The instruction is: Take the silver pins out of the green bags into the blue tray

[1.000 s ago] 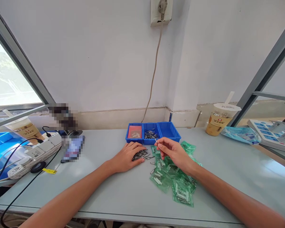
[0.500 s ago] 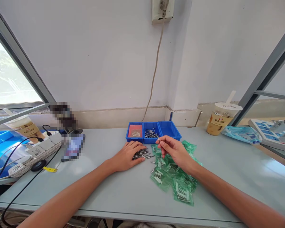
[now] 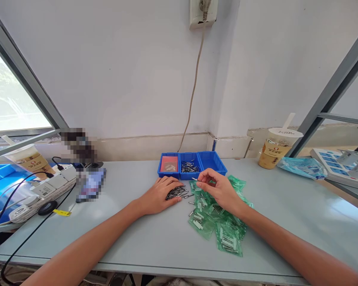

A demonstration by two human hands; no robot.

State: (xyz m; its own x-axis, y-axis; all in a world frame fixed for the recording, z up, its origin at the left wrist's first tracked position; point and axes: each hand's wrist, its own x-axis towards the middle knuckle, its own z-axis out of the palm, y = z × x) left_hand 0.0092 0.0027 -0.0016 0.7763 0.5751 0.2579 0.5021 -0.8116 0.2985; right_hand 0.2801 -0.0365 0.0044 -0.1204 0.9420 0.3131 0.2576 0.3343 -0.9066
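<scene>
Near edge of the pale grey tabletop (image 3: 155, 246): a bare stretch between the two forearms, with free room to move.

A heap of green plastic packets (image 3: 226, 238) lies under the right wrist and forearm, some showing small metal pieces inside.

The right hand (image 3: 219, 190) is raised just over the heap, thumb and forefinger pinched tight on one thin short metal pin (image 3: 194, 179) that points left.

The left hand (image 3: 159, 195) is palm down, fingers flat and loose on a dark pile of loose metal pins (image 3: 176, 193), gripping nothing. The pile sits just left of the packets.

Close behind both hands is a blue plastic three-compartment tray (image 3: 211, 161), with pins in its middle compartment.

Left side is crowded: a white power strip (image 3: 52, 183) and black cables (image 3: 24, 238).

Far right is a lidded paper drink cup (image 3: 275, 151).

The white wall closes the back, with a grey cord (image 3: 193, 87) hanging down it.
</scene>
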